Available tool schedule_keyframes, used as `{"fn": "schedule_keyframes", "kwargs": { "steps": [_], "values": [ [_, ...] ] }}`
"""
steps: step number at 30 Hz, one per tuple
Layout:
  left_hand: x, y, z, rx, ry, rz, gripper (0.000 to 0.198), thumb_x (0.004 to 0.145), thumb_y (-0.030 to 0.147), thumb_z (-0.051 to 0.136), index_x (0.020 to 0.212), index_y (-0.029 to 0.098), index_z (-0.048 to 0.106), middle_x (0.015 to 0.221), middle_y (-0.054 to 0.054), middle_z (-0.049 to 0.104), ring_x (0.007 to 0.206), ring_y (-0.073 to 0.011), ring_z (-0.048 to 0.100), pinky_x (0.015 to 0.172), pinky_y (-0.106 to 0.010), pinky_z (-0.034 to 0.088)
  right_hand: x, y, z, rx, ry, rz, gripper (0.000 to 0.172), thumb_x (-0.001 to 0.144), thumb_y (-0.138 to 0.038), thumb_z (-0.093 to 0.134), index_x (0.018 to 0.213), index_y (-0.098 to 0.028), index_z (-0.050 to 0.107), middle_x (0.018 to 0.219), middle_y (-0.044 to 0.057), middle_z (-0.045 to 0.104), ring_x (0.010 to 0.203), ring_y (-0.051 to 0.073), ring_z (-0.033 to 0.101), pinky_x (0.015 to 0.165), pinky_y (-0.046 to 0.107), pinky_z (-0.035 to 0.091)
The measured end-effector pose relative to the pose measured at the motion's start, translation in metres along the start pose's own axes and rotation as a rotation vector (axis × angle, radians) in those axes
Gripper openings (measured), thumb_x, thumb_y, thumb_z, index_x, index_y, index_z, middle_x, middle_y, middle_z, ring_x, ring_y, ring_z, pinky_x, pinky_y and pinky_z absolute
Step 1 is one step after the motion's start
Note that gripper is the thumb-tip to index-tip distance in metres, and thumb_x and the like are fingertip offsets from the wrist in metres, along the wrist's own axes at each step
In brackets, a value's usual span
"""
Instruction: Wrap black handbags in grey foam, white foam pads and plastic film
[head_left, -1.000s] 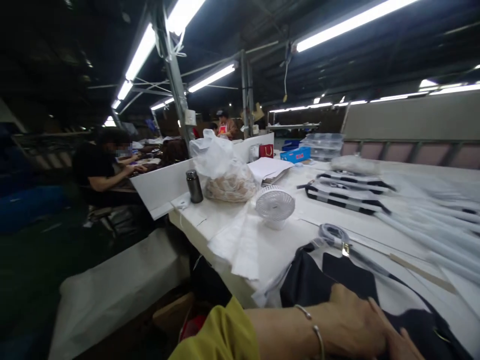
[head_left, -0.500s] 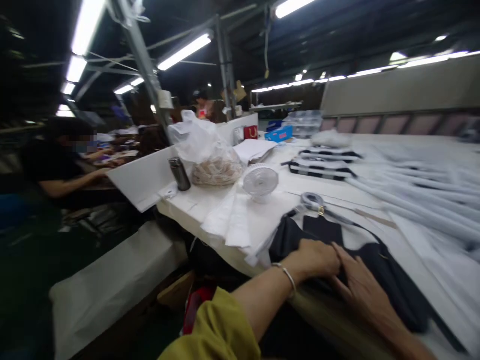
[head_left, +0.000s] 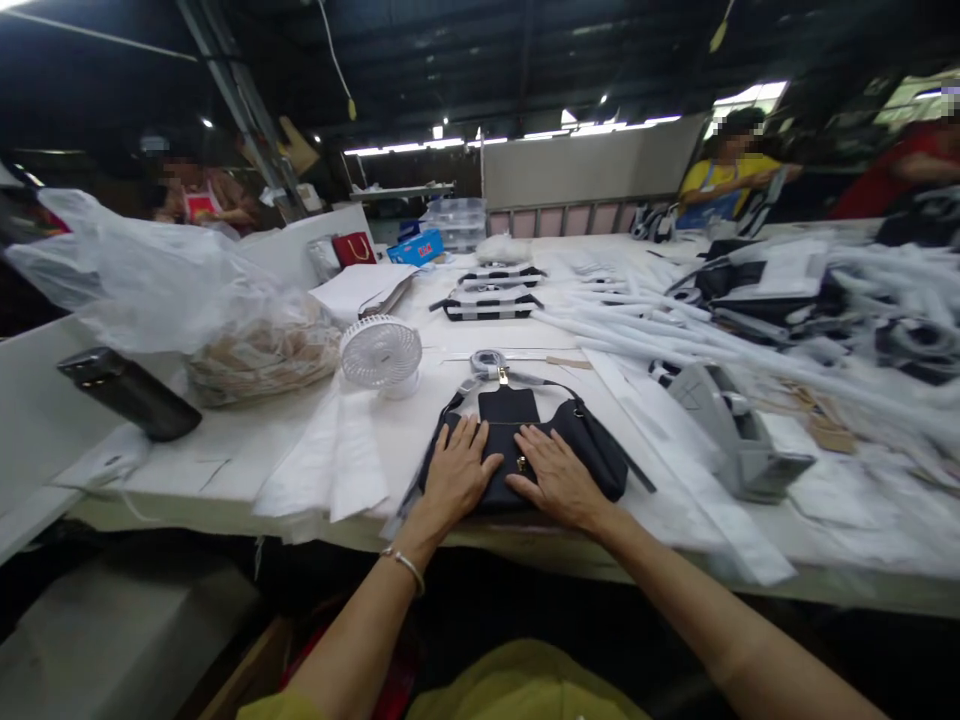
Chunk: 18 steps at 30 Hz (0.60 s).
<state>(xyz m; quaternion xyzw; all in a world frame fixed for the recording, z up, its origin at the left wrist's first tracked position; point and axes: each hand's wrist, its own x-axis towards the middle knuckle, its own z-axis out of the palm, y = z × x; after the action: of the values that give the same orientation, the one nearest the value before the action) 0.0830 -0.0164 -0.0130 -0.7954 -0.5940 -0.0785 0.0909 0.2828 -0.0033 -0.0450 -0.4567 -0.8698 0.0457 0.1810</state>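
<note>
A black handbag [head_left: 499,485] lies flat at the table's front edge, its strap spread around it. My left hand [head_left: 459,465] rests flat on the bag's left part, fingers spread. On the right part lies my right hand [head_left: 559,472], also flat with fingers apart. Between the hands shows a small gold clasp [head_left: 522,463]. Behind them a black flap [head_left: 508,405] points away from me, with a gold buckle [head_left: 503,375] at its tip. A wrapped, coiled strap end [head_left: 487,361] sits just beyond the buckle.
Left of the bag stand a small white fan [head_left: 381,352], a dark flask [head_left: 129,393] and a plastic bag [head_left: 255,350]. A grey tape dispenser [head_left: 739,430] is to the right, near long white wrapped strips [head_left: 660,340]. Co-workers are at the far side.
My view has swung right and levelled. My hands were close together on the bag, fingers partly hidden; now they lie apart and flat on it.
</note>
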Motion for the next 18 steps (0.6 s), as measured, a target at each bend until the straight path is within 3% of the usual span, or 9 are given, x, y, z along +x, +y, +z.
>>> {"fn": "schedule_keyframes", "kwargs": {
  "steps": [4, 6, 9, 11, 13, 18],
  "values": [
    [0.003, 0.01, -0.008, 0.02, 0.044, 0.182, 0.054, 0.101, 0.043, 0.037, 0.148, 0.018, 0.04, 0.157, -0.012, 0.035, 0.147, -0.0262, 0.03, 0.119, -0.05, 0.028, 0.008, -0.003, -0.017, 0.042, -0.061, 0.057, 0.062, 0.096, -0.046, 0.054, 0.146, -0.01, 0.046, 0.154, 0.018, 0.04, 0.146, 0.029, 0.032, 0.121, 0.052, 0.024],
    [0.001, 0.009, 0.004, 0.006, 0.027, 0.32, 0.052, 0.1, 0.037, 0.038, 0.147, 0.017, 0.043, 0.155, -0.012, 0.039, 0.145, -0.0257, 0.035, 0.116, -0.048, 0.033, 0.017, -0.003, -0.034, 0.075, -0.138, 0.062, 0.059, 0.094, -0.036, 0.058, 0.144, -0.008, 0.046, 0.153, 0.019, 0.041, 0.145, 0.029, 0.033, 0.12, 0.051, 0.026],
    [0.003, -0.002, 0.037, -0.043, 0.088, 0.365, 0.05, 0.095, 0.029, 0.039, 0.144, 0.02, 0.049, 0.153, -0.011, 0.041, 0.144, -0.0283, 0.037, 0.114, -0.053, 0.035, 0.033, 0.006, -0.061, 0.173, -0.301, -0.023, 0.045, 0.097, -0.021, 0.048, 0.141, -0.009, 0.049, 0.145, 0.013, 0.054, 0.136, 0.019, 0.049, 0.114, 0.036, 0.038],
    [0.009, -0.014, 0.058, -0.111, 0.135, 0.406, 0.046, 0.091, 0.028, 0.041, 0.134, 0.029, 0.059, 0.152, -0.005, 0.044, 0.145, -0.0291, 0.035, 0.114, -0.054, 0.034, 0.035, 0.018, -0.069, 0.099, -0.11, 0.037, 0.046, 0.101, -0.033, 0.046, 0.142, -0.011, 0.046, 0.15, 0.014, 0.047, 0.141, 0.021, 0.041, 0.118, 0.044, 0.03],
    [0.016, -0.026, 0.07, -0.168, 0.094, 0.473, 0.043, 0.089, 0.031, 0.044, 0.127, 0.04, 0.063, 0.153, 0.005, 0.039, 0.147, -0.0289, 0.028, 0.116, -0.054, 0.029, 0.029, 0.03, -0.067, -0.006, -0.006, 0.102, 0.053, 0.1, -0.048, 0.046, 0.142, -0.015, 0.044, 0.155, 0.014, 0.042, 0.146, 0.025, 0.032, 0.12, 0.052, 0.023],
    [0.024, -0.041, 0.073, -0.183, -0.063, 0.504, 0.044, 0.087, 0.041, 0.037, 0.117, 0.066, 0.057, 0.147, 0.03, 0.023, 0.148, -0.0306, 0.016, 0.113, -0.061, 0.025, 0.012, 0.05, -0.045, -0.024, -0.082, 0.219, 0.054, 0.098, -0.055, 0.048, 0.136, -0.017, 0.051, 0.155, 0.011, 0.042, 0.147, 0.027, 0.028, 0.12, 0.057, 0.019]
  ]
}}
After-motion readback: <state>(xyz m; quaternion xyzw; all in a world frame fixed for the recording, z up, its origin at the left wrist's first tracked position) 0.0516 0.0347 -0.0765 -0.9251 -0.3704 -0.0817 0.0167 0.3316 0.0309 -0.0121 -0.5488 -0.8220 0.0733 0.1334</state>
